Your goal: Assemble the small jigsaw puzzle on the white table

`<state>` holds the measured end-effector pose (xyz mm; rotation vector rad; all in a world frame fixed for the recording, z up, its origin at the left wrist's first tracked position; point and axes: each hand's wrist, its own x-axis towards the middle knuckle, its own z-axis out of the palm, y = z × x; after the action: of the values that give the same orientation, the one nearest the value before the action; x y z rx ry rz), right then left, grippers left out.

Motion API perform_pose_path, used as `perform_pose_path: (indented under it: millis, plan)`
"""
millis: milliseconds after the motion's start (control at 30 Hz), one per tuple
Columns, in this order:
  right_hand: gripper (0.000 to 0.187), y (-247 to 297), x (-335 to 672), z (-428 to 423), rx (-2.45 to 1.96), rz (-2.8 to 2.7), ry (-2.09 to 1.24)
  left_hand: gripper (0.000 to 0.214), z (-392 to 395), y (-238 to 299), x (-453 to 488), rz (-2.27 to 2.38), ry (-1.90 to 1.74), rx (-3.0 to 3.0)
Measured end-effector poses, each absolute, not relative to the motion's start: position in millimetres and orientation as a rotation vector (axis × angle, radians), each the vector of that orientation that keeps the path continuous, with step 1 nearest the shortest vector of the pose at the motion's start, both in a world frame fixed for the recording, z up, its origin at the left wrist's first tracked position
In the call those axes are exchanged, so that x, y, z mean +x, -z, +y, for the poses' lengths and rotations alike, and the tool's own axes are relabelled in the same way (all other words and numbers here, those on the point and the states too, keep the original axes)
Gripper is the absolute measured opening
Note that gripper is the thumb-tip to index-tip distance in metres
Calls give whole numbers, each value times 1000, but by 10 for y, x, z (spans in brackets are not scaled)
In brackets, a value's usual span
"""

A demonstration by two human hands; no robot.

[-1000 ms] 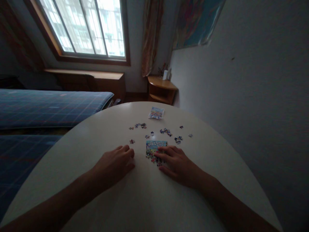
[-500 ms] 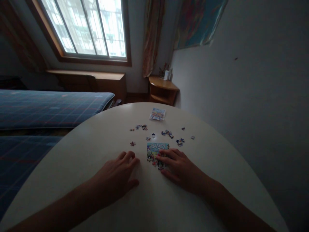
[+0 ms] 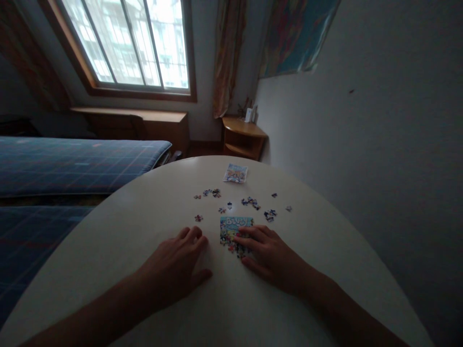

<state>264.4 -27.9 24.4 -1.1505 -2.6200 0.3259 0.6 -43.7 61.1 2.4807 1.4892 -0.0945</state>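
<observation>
A small, partly assembled colourful jigsaw puzzle (image 3: 233, 230) lies on a round white table (image 3: 224, 308). My right hand (image 3: 269, 255) rests flat on the table with its fingers stretched over the puzzle's lower right part, fingertips pressing on the pieces. Just left of the puzzle, my left hand (image 3: 173, 267) lies palm down with fingers apart and holds nothing. Several loose puzzle pieces (image 3: 249, 201) are scattered beyond the puzzle. A single loose piece (image 3: 198, 218) lies near my left fingertips.
A small picture card (image 3: 235, 173) lies at the table's far edge. Beyond the table stand a wooden corner shelf (image 3: 243, 136) and a window (image 3: 133, 43). A blue checked bed (image 3: 72, 164) runs along the left. A grey wall (image 3: 361, 144) is close on the right.
My left hand has slid slightly toward the puzzle and my right hand has shifted a little on it. The view has tilted slightly.
</observation>
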Motion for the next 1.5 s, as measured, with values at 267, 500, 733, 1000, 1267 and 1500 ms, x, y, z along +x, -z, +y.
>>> perform_pose_path:
  millis: [267,500,733,1000,1267,1500]
  plan:
    - [47,-266,2631,-291,-1162,-2617,-337,32,-330,-528,-7,1515,-16,2526]
    - [47,-259,2635,-282,-1156,-2619,-342,16,-38,-412,-121,1737,-171,2465]
    - [47,-259,2634,-292,-1140,-2605,-342,19,199,-311,-303,1990,-338,2386]
    - [37,-331,2715,-245,-1092,-2538,-404,24,359,-73,-416,1880,-612,2500]
    - [22,-380,3147,30,-1682,-2040,-223,32,394,26,-449,1827,-643,2538]
    - [24,-239,3371,182,-1883,-1808,-224,31,377,23,-453,1820,-615,2523]
